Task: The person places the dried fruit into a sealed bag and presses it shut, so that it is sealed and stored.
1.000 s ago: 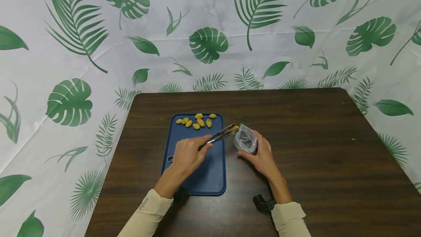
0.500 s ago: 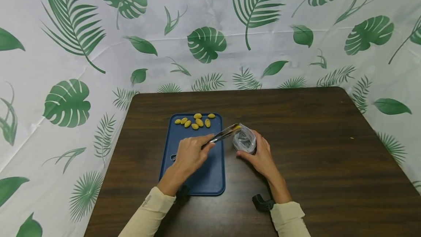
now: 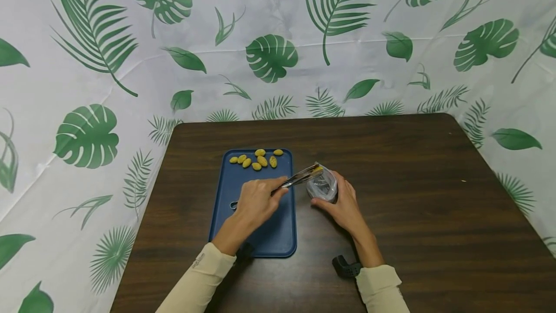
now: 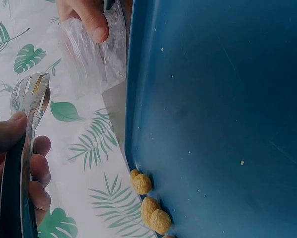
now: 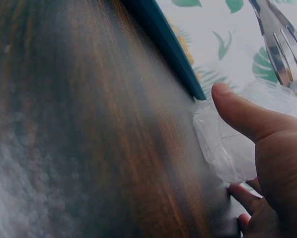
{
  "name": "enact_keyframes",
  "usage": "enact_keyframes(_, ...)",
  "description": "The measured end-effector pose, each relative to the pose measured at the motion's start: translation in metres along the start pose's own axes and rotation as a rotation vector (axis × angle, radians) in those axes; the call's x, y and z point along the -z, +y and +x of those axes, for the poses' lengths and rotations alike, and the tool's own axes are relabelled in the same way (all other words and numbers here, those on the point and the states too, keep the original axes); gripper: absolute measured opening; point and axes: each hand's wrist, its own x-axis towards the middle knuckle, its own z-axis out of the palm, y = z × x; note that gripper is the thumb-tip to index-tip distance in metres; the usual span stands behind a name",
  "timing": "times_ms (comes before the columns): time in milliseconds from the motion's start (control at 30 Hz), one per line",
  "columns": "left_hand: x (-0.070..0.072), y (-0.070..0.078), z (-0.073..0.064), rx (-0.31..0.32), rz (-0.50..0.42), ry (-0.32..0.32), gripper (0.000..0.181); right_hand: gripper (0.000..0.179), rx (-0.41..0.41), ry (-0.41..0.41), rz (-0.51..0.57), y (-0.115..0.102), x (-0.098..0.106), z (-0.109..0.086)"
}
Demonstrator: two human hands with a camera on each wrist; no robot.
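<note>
My left hand (image 3: 255,202) grips metal tongs (image 3: 299,178) over the blue tray (image 3: 278,236). A yellow piece (image 4: 37,85) shows between the tongs' slotted tips in the left wrist view. Those tips hang at the opening of a clear plastic bag (image 3: 322,187), just right of the tray. My right hand (image 3: 345,207) holds the bag upright on the table, thumb on the near side and fingers round the far side. Several wrinkled, oval yellow pieces (image 3: 262,161) lie at the tray's far end. The bag's inside is hard to make out.
The dark wooden table (image 3: 412,197) extends to the right of the bag. A white cloth with green leaves (image 3: 217,76) hangs behind it. A small pale crumb (image 3: 464,181) lies on the table at the right.
My left hand and the tongs have shifted slightly right, bringing the tips from the bag's edge to over its opening. My right hand still holds the bag in about the same place.
</note>
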Motion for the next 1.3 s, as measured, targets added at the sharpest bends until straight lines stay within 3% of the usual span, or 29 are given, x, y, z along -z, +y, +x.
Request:
enact_keyframes(733, -0.0086, 0.0045, 0.0059, -0.014, 0.015, -0.049, 0.029, 0.097, 0.031, -0.001, 0.016, -0.0014, 0.0009, -0.0007)
enact_keyframes(1033, -0.0054, 0.0049, 0.0057, 0.069, -0.004, -0.117, 0.038, 0.097, 0.035, 0.001, 0.013, -0.001, 0.0003, -0.0001)
enact_keyframes(1300, -0.0002, 0.0006, 0.0021, 0.102, -0.001, -0.088, 0.038, 0.098, 0.012, -0.006, -0.003, 0.0004, -0.001, 0.0005)
